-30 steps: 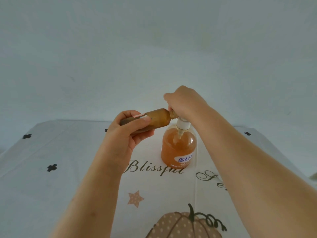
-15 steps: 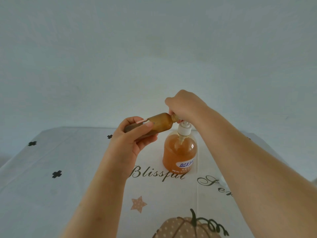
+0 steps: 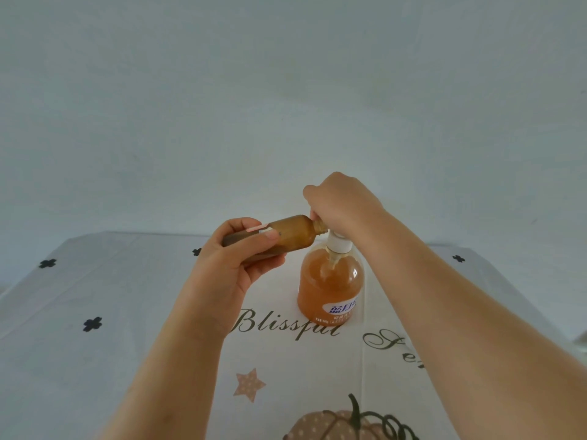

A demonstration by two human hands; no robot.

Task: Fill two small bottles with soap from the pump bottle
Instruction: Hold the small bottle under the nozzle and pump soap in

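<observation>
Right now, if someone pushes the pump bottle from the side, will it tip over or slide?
The pump bottle looks almost full of amber soap, so it is likely heavy for its size. Its body is wide and squat, so tipping seems unlikely. On the tablecloth it might slide a little; only the right hand on its top steadies it.

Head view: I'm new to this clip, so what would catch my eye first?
Mid-frame, the left hand holds a small amber bottle tilted nearly sideways, its neck at the top of the pump bottle of orange soap. The right hand grips that top from above. Beneath lies a white tablecloth printed with a pumpkin and "Blissful".
</observation>
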